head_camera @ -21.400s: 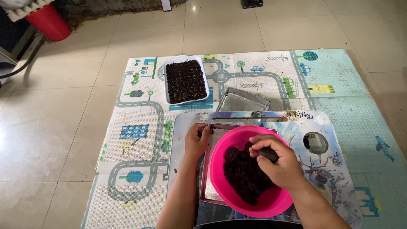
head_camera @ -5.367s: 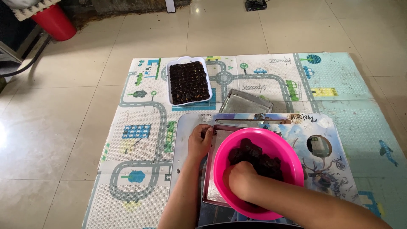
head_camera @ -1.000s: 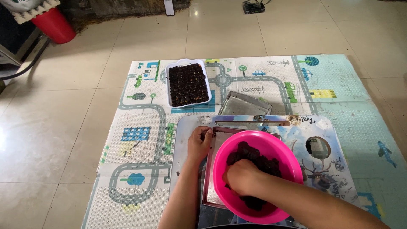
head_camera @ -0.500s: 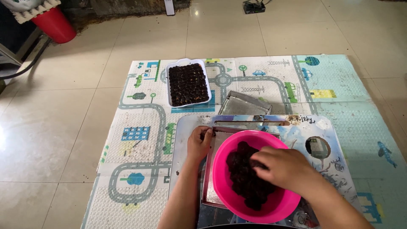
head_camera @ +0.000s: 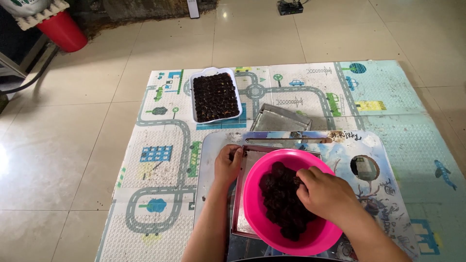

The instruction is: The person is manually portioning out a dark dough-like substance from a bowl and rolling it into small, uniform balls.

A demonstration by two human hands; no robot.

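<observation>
right hand (head_camera: 324, 193) inside the pink bowl (head_camera: 257, 213), fingers curled down onto the heap of dark round lumps (head_camera: 281, 204) and touching them; whether a lump is actually pinched between the fingertips, cannot tell, since the back of the hand hides them; left hand (head_camera: 228, 162) at the left edge of the metal tray (head_camera: 238, 194), fingers bent and pressed on its upper left corner, thumb side toward the bowl.

pink bowl sitting on the metal tray, covering most of it, only the tray's left side and top strip showing; dark lumps piled in the middle and lower part of the bowl, pink wall bare at the left and along the bottom rim; tray lying on a low board with printed pictures (head_camera: 369, 155), rounded corners, pale blue and white.

further away, a white rectangular dish (head_camera: 194, 104) on the play mat (head_camera: 160, 160), filled edge to edge with the same dark lumps in close rows; well apart from both hands; between that dish and the board, a second metal tray (head_camera: 284, 121), tilted, its near edge just beside the board's far rim.

play mat with roads, cars and houses spread on a pale tiled floor (head_camera: 63, 145); red bucket (head_camera: 63, 30) at the top left corner, off the mat.
</observation>
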